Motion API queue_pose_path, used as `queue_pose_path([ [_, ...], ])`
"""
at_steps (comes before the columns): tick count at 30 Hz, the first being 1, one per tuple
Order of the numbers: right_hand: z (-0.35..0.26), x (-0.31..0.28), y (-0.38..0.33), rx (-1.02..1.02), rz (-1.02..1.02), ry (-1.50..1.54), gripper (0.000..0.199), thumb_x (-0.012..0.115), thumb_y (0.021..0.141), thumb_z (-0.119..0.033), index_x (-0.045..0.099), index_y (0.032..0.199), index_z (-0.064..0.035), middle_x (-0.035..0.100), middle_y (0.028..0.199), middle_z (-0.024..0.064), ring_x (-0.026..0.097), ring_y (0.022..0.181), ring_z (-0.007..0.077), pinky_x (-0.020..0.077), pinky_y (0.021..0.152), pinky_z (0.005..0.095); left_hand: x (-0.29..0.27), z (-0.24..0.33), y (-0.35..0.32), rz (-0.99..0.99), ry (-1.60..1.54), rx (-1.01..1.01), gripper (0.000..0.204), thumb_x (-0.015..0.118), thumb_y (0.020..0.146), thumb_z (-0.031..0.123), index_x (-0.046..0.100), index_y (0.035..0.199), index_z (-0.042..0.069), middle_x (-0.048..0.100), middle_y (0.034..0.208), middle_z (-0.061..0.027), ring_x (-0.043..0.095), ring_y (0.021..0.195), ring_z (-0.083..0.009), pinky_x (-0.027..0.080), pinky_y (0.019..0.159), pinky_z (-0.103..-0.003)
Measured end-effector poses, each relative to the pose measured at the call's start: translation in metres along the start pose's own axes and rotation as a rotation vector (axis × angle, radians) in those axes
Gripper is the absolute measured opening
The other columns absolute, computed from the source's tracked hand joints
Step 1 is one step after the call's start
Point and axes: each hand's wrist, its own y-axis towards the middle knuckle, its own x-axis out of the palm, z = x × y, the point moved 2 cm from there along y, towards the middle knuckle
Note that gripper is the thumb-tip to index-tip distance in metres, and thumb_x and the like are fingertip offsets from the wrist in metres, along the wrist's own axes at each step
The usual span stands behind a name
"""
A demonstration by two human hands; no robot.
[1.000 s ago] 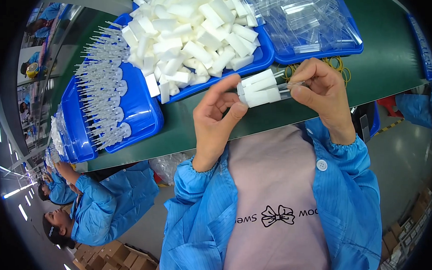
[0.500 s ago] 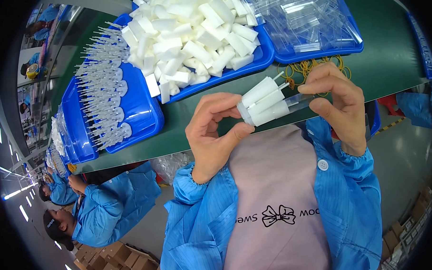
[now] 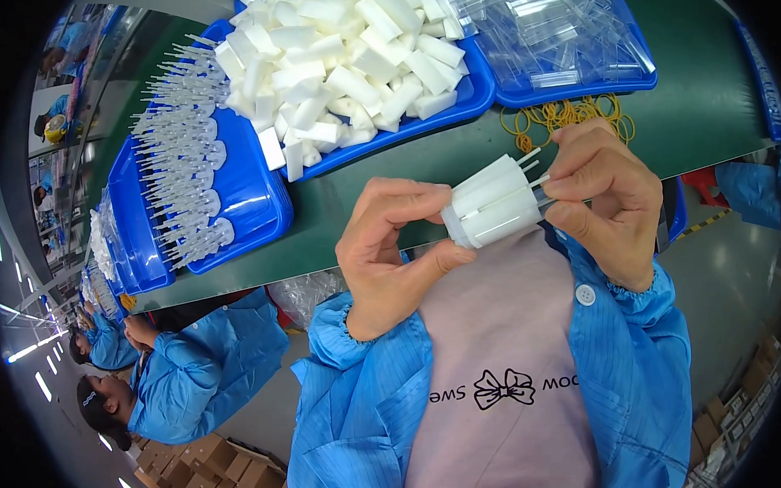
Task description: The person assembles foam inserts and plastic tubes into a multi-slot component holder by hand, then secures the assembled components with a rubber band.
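Left hand (image 3: 387, 257) partly open in a C shape, thumb below and index above, grasping the pale base (image 3: 460, 223) of a white foam bundle (image 3: 498, 195); the other fingers curl behind the index, palm gap clear. Bundle is in mid-air between both hands, above the near edge of the green counter (image 3: 688, 130), tilted, base toward the left hand, thin rods (image 3: 532, 156) sticking out toward the right hand. Right hand (image 3: 617, 208) half curled, thumb and index slightly parted at the rod end, tips at a clear piece (image 3: 545, 207); whether they pinch it or only touch it, cannot tell. Yellow rubber bands (image 3: 567, 122) lie on counter just beyond right hand. Behind: foam blocks (image 3: 341, 74) heaped in a blue tray (image 3: 486, 90), clear strips (image 3: 564, 31) in a second tray (image 3: 587, 92) right of it, spiky white parts (image 3: 181, 157) in a third tray (image 3: 255, 184) to the left. Co-worker in blue (image 3: 206, 371) sits at lower left.
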Motion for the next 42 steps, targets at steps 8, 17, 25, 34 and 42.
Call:
queue_pose_path([
  [8, 0.002, 0.003, 0.003, 0.004, -0.018, -0.041, 0.015, 0.077, 0.064, -0.005, 0.067, 0.075, -0.0044, 0.063, 0.077, 0.0059, 0.054, 0.077, 0.0196, 0.0420, 0.072, 0.0310, -0.002, -0.006, 0.003, -0.004, -0.029, -0.019, 0.047, 0.083, 0.061, 0.005, 0.063, 0.103, -0.001, 0.057, 0.103, -0.0109, 0.058, 0.086, -0.0159, 0.049, 0.077, -0.027],
  [17, 0.037, -0.009, 0.052, -0.241, 0.158, -0.620, 0.015, 0.069, 0.072, -0.010, 0.069, 0.087, -0.0088, 0.062, 0.088, 0.0033, 0.055, 0.083, 0.0217, 0.0412, 0.070, 0.0325, -0.005, -0.024, 0.005, 0.056, -0.256, -0.185, 0.058, 0.065, 0.073, -0.009, 0.046, 0.127, -0.004, 0.053, 0.111, -0.0111, 0.060, 0.100, -0.0184, 0.048, 0.087, -0.029],
  [25, 0.062, 0.011, 0.068, -0.272, -0.028, -1.052, 0.022, 0.073, 0.069, -0.019, 0.063, 0.088, -0.0125, 0.051, 0.083, 0.0022, 0.050, 0.083, 0.0215, 0.0353, 0.073, 0.0386, -0.008, -0.022, 0.003, 0.123, -0.274, -0.200, 0.058, 0.061, 0.076, -0.007, 0.043, 0.131, -0.004, 0.052, 0.114, -0.0116, 0.059, 0.102, -0.0187, 0.048, 0.087, -0.030],
  [34, 0.052, -0.004, 0.056, -0.084, 0.052, -0.508, 0.021, 0.068, 0.077, -0.005, 0.057, 0.095, -0.0077, 0.058, 0.093, 0.0033, 0.057, 0.082, 0.0170, 0.0442, 0.070, 0.0281, -0.008, -0.020, 0.004, 0.094, -0.133, -0.145, 0.059, 0.060, 0.075, -0.006, 0.044, 0.131, -0.001, 0.049, 0.113, -0.0104, 0.056, 0.102, -0.0174, 0.048, 0.088, -0.030],
  [42, 0.018, -0.002, 0.043, 0.140, 0.109, 0.414, 0.038, 0.058, 0.087, -0.001, 0.043, 0.122, 0.0011, 0.059, 0.106, 0.0129, 0.057, 0.088, 0.0097, 0.0471, 0.078, 0.0215, -0.002, -0.004, 0.007, 0.082, 0.308, 0.063, 0.060, 0.064, 0.066, -0.002, 0.053, 0.125, 0.002, 0.048, 0.109, -0.0119, 0.050, 0.099, -0.0208, 0.044, 0.086, -0.031],
])
